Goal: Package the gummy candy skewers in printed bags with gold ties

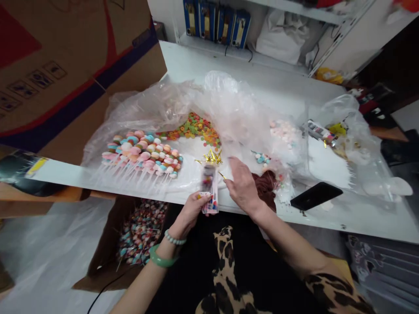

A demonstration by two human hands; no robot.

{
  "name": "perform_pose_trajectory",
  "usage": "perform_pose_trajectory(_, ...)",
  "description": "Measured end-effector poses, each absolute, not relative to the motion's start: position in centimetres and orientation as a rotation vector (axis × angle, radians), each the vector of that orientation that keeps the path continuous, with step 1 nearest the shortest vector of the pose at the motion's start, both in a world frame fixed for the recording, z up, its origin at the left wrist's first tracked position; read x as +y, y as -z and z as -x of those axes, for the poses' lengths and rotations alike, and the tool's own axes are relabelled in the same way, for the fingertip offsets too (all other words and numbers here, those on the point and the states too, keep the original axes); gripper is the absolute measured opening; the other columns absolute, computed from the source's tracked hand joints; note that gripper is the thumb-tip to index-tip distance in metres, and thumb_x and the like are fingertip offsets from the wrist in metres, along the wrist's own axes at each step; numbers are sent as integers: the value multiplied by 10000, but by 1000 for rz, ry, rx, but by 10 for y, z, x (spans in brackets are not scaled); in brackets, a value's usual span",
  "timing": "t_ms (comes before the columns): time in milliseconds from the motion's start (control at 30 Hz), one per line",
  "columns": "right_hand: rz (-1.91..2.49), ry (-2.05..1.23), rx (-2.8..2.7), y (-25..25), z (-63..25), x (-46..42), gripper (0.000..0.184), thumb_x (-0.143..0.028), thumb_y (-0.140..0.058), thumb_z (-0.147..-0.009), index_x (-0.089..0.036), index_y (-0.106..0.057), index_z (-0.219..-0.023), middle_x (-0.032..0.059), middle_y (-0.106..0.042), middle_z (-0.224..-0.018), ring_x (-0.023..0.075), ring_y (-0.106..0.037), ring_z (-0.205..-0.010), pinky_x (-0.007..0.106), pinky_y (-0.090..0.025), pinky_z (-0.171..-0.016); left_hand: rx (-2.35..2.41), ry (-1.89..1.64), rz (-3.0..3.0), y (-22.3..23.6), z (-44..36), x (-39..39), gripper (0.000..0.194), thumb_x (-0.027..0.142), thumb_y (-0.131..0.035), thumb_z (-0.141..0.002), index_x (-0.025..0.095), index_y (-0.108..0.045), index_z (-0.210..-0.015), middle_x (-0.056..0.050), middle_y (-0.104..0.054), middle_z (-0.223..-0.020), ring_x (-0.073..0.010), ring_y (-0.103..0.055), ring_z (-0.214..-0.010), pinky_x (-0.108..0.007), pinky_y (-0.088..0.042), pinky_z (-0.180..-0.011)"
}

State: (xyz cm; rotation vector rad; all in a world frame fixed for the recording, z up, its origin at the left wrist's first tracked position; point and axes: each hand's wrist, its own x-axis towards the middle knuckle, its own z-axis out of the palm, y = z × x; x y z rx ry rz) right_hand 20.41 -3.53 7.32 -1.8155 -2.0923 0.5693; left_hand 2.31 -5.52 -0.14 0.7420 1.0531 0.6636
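My left hand (190, 209) grips the lower end of a narrow clear printed bag (209, 189), thumb on top; the bag's upper part is blurred. To its right, my right hand (244, 185) has a thin gold twist tie (222, 175) at its thumb tip, seemingly pinched there. More gold twist ties (212, 157) lie in a loose heap just beyond the bag. Marshmallow skewers (140, 152) on white sticks are laid in a pile left of my hands. Ring-shaped gummies (196, 128) in green, orange and red are spread behind the ties.
Clear plastic sheeting (225, 100) covers the table's middle. A large cardboard box (81, 65) stands at left. Below the edge, an open carton (108, 244) holds many wrapped sweets. A black phone (316, 196), white sticks (327, 163) and brown cloth-like material (266, 189) lie at right.
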Motion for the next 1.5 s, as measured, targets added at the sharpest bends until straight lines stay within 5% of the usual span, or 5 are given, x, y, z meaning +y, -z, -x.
perform_pose_trajectory(267,1484,-1557,-947,-23,-178,-58,322,-518,-550,-805,-237,-558,-961,-23,-597,-702,160,-544,-537,302,-481,-516,953,-626,-804,-3,-47,-54,387,460,-717,-723,115,-585,-836,-19,-652,-602,-129,-597,-470,-218,-456,-418)
perform_pose_trajectory(700,1900,-880,-1294,-23,-250,8,247,-437,-490,-786,-225,-451,-666,-35,-476,-607,153,-453,-622,248,-336,-548,1179,-510,-1150,0,-24,-49,180,322,-531,-824,150,-586,-836,4,-606,-723,-78,-522,-435,-209,-337,-418)
perform_pose_trajectory(867,2181,-660,-1621,-31,-222,42,250,-368,-432,-862,-204,-598,-773,35,-635,-765,187,-549,-744,265,-350,-629,1383,-584,-2104,-12,-29,-30,207,233,-457,-929,182,-645,-858,-73,-685,-840,-202,-627,-834,-332,-481,-761)
perform_pose_trajectory(1067,2518,-600,-1734,-21,-231,98,336,-299,-420,-910,-196,-682,-1094,124,-715,-1063,246,-639,-992,285,-421,-740,900,-383,-2829,-2,-78,25,340,122,-380,-951,176,-587,-1215,-97,-575,-1352,-256,-438,-1330,-482,-302,-1112)
perform_pose_trajectory(1500,2528,-599,-1705,-1,-255,95,372,-351,-365,-948,-202,-649,-1137,109,-710,-1052,254,-632,-981,301,-416,-737,1449,-347,-2675,25,-48,64,278,111,-402,-941,188,-659,-1015,-102,-702,-1076,-264,-591,-1139,-563,-280,-1117)
